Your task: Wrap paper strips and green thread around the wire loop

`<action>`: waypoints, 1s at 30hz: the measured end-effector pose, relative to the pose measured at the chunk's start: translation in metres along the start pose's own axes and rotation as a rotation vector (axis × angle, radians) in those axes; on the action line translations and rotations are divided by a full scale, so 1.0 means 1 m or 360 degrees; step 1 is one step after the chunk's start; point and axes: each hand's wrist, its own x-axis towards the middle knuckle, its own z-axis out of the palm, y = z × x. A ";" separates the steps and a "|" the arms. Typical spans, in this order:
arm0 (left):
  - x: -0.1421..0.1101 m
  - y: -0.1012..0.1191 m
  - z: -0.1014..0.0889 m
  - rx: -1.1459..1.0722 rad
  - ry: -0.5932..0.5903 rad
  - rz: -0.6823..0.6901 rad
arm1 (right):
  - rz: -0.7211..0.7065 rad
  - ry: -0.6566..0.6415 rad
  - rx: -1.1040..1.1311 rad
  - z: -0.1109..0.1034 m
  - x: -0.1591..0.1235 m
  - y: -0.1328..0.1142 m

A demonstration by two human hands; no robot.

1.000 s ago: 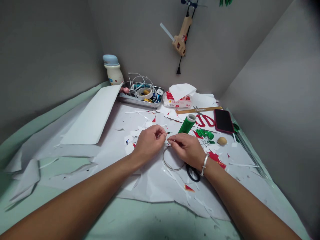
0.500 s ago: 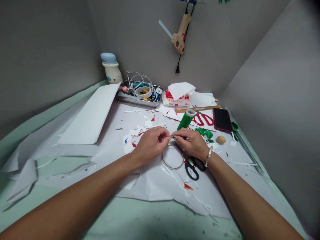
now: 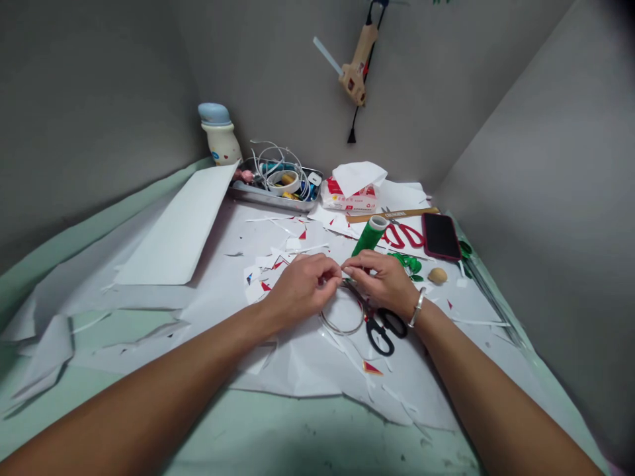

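My left hand (image 3: 310, 281) and my right hand (image 3: 380, 277) meet fingertip to fingertip above the paper-covered table. Both are pinched closed; whatever lies between the fingers is too small to make out. Just below them rests a thin wire ring (image 3: 342, 330), partly under my left hand. Black-handled scissors (image 3: 380, 338) lie beside the ring, their blades pointing up beneath my hands. Behind my right hand stands a spool of green thread (image 3: 370, 237), slightly tilted in view. Green leaf-like pieces (image 3: 409, 264) lie to the right of it, partly covered by that hand.
A phone (image 3: 441, 237), red-handled scissors (image 3: 404, 235), a ruler (image 3: 394, 215) and a tissue pack (image 3: 348, 197) lie behind. A metal tray (image 3: 268, 197) holds tape and cables. White card (image 3: 178, 231) sits left, paper scraps around. A glue gun (image 3: 356, 73) hangs on the wall.
My right hand has turned and lifted its fingers slightly, and the small green bit at its fingertips no longer shows. My left hand has shifted slightly, staying pinched.
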 end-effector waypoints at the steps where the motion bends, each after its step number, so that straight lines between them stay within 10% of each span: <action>1: 0.001 0.000 -0.001 -0.0057 0.0029 -0.0052 | 0.0023 -0.0032 0.0043 0.001 0.000 0.001; 7: 0.003 -0.004 -0.002 -0.0017 0.0207 -0.0283 | -0.0149 -0.0158 -0.0117 0.001 -0.003 -0.010; 16: -0.001 0.002 0.000 0.0087 0.0003 -0.0018 | -0.0068 0.0079 -0.0109 -0.001 0.001 -0.005; 23: 0.003 -0.003 -0.003 -0.0043 0.0276 -0.0297 | -0.0108 -0.0121 -0.0053 0.009 -0.003 -0.004; 30: 0.000 0.001 0.000 0.0165 -0.0020 -0.0061 | -0.0120 0.0100 -0.0146 0.001 0.000 -0.009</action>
